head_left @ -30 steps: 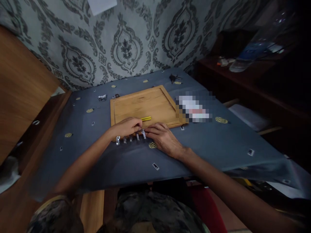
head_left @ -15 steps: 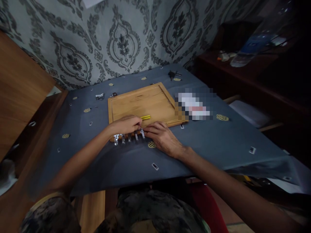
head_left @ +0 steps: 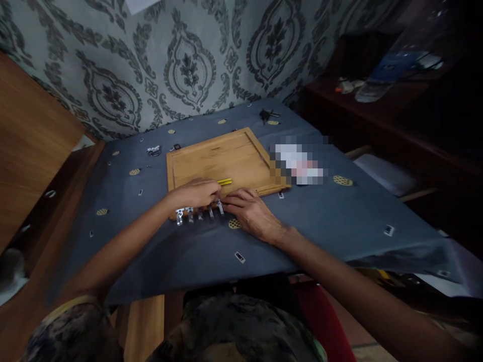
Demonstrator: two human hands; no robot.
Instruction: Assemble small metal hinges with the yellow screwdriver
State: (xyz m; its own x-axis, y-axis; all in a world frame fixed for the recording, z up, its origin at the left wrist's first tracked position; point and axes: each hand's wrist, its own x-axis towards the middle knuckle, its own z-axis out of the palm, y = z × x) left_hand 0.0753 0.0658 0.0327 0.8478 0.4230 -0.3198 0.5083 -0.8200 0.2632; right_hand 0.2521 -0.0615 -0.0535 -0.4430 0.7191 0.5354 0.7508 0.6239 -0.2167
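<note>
My left hand (head_left: pixel 198 192) is closed in a fist over the near edge of a framed wooden panel (head_left: pixel 211 161). A slim yellow bar (head_left: pixel 225 181) shows just beyond its knuckles; whether the fist holds it, I cannot tell. Along that near edge stands a row of several shiny metal hooks (head_left: pixel 179 216), partly under the left hand. My right hand (head_left: pixel 251 211) comes from the right, its fingers together. Their tips meet at the rightmost metal hook (head_left: pixel 220 205), close to the left fingers. The thumb is mostly hidden.
The panel lies on a table with a dark blue patterned cloth (head_left: pixel 302 231). Small metal pieces (head_left: pixel 153 151) lie to its left and keys (head_left: pixel 267 115) at the back. A blurred-out white item (head_left: pixel 298 161) touches its right side. A plastic bottle (head_left: pixel 385 75) stands on a side shelf.
The view has shifted very slightly. Both hands stay at the same spot on the panel's near edge, and the hooks have not visibly moved.
</note>
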